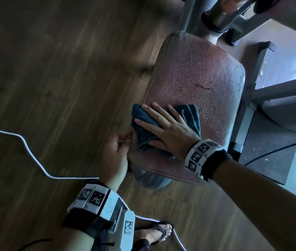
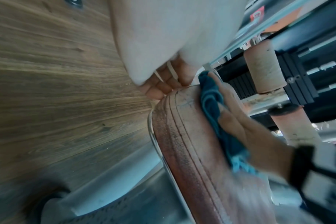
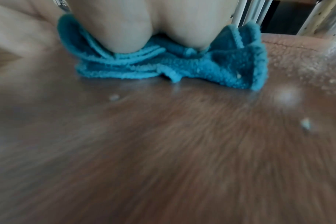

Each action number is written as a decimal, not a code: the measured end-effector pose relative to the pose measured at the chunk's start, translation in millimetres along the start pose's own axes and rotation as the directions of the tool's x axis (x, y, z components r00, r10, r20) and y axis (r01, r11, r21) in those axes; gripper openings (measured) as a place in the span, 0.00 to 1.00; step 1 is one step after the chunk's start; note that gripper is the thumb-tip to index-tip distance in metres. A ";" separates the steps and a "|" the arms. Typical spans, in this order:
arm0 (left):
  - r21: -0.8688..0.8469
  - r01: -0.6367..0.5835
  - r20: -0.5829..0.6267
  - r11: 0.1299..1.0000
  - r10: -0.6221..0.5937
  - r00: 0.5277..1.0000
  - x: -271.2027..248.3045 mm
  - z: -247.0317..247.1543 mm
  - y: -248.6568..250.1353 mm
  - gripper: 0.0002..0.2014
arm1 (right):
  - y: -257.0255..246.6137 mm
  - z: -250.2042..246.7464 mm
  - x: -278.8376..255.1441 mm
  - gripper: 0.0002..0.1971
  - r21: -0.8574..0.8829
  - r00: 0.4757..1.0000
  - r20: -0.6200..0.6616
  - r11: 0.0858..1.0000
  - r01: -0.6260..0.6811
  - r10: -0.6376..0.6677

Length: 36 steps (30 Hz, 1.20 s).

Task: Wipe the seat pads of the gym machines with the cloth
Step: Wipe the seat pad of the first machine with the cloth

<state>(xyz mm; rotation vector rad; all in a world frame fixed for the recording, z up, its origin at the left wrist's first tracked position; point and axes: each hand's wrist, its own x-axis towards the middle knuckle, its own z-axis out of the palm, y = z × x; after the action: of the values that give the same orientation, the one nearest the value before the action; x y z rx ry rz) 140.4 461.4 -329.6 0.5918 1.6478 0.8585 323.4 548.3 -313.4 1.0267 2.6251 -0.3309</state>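
The worn reddish-brown seat pad [image 1: 197,78] fills the middle of the head view, speckled with droplets and cracked near its centre. A crumpled teal cloth [image 1: 192,116] lies on its near left part. My right hand [image 1: 163,125] presses flat on the cloth with fingers spread. My left hand [image 1: 116,151] is at the pad's left edge, fingers curled against its side. The left wrist view shows those fingers [image 2: 163,86] on the stitched rim of the pad [image 2: 182,136], with the cloth [image 2: 211,97] under the right hand [image 2: 249,133]. In the right wrist view the cloth [image 3: 201,71] bunches under my palm [image 3: 125,22].
The grey machine frame [image 1: 262,69] and a chrome post [image 1: 225,13] stand behind and right of the pad. A white cable [image 1: 35,156] runs across the wooden floor at the left. My sandalled foot [image 1: 154,232] is below. Padded rollers [image 2: 263,68] sit beyond the seat.
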 end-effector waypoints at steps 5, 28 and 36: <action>0.226 -0.204 0.011 0.953 0.207 0.978 -2.7 19.3 0.3 0.21 | 37.9 -9.0 31.7 0.32 0.006 0.997 -0.058 0.999 -0.043 0.044; 0.824 -0.088 -0.105 0.560 0.302 0.947 6.1 61.0 -5.5 0.30 | 176.4 -45.3 101.8 0.28 0.171 0.898 -0.205 0.918 -0.358 0.389; 0.850 -0.118 -0.086 0.513 0.357 0.930 10.5 61.0 -12.6 0.31 | 209.6 -22.9 30.0 0.30 0.326 0.753 -0.202 0.767 -0.552 0.627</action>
<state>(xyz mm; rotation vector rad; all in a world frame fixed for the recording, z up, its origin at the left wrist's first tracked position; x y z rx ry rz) 197.6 475.6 -352.3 1.4693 2.2357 0.2519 442.4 724.6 -324.5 2.0758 2.3438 -0.3732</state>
